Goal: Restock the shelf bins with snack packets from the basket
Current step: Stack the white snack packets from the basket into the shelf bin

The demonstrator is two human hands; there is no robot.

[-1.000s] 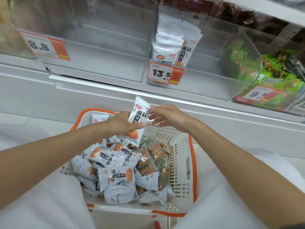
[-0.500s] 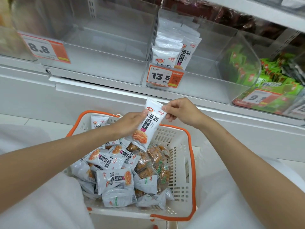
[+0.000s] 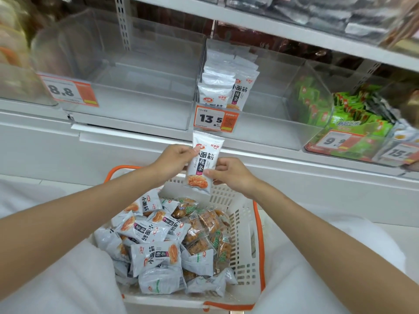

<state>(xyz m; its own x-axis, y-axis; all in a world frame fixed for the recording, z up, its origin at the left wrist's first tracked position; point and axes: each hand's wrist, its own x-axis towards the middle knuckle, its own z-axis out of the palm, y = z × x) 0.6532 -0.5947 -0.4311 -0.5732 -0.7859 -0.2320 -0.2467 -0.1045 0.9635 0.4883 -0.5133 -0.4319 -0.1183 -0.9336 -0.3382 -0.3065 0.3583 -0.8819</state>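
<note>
Snack packet (image 3: 202, 171) is pinched upright by left hand (image 3: 174, 160) and right hand (image 3: 233, 175) above basket (image 3: 243, 225); white shelf ledge (image 3: 136, 147), clear bin (image 3: 272, 125) behind.

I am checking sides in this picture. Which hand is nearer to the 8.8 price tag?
Left. The left hand holds the packet below and right of the price tag; the right hand holds the packet's other edge, farther right.
</note>
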